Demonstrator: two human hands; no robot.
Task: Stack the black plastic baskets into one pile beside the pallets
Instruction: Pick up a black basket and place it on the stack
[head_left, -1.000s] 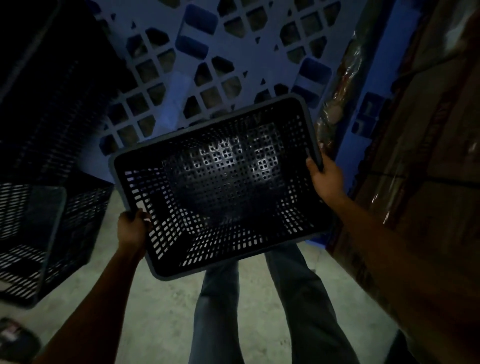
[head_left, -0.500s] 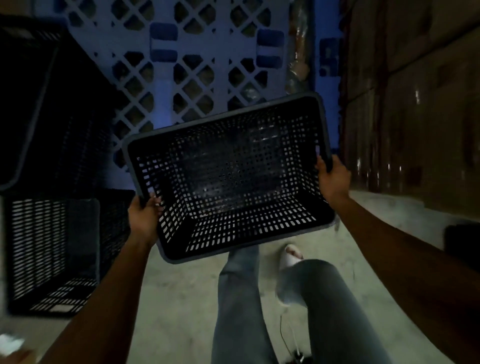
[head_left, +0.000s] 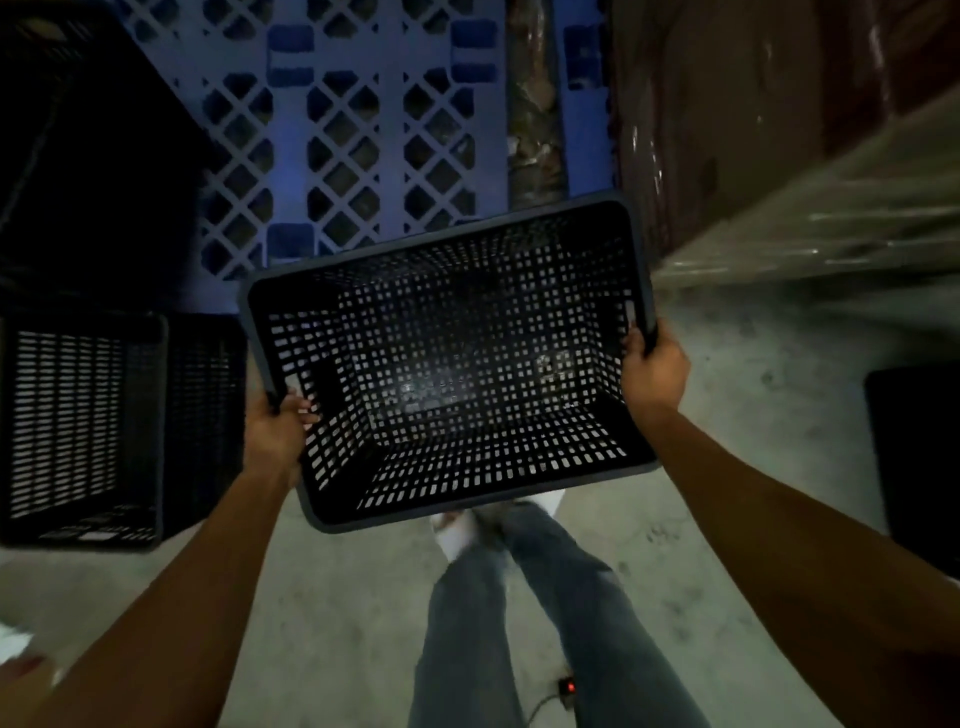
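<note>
I carry a black perforated plastic basket (head_left: 457, 364) in front of me, its open side facing me and tilted up to the right. My left hand (head_left: 278, 431) grips its left rim, and my right hand (head_left: 652, 371) grips the right rim near a handle slot. A pile of black baskets (head_left: 98, 415) stands on the floor at the left, beside the blue lattice pallets (head_left: 363, 119) leaning upright ahead. The carried basket hangs to the right of that pile, apart from it.
Wrapped brown cartons (head_left: 779, 130) rise at the right. Another dark object (head_left: 919, 467) sits at the right edge. My legs in jeans (head_left: 519, 613) stand on the concrete floor (head_left: 337, 623), with a small device showing a red light (head_left: 569, 687) near my feet.
The view has swung right and down. The basket has shifted rightward in view, and the pile at the left shows more fully. Both hands keep their grip.
</note>
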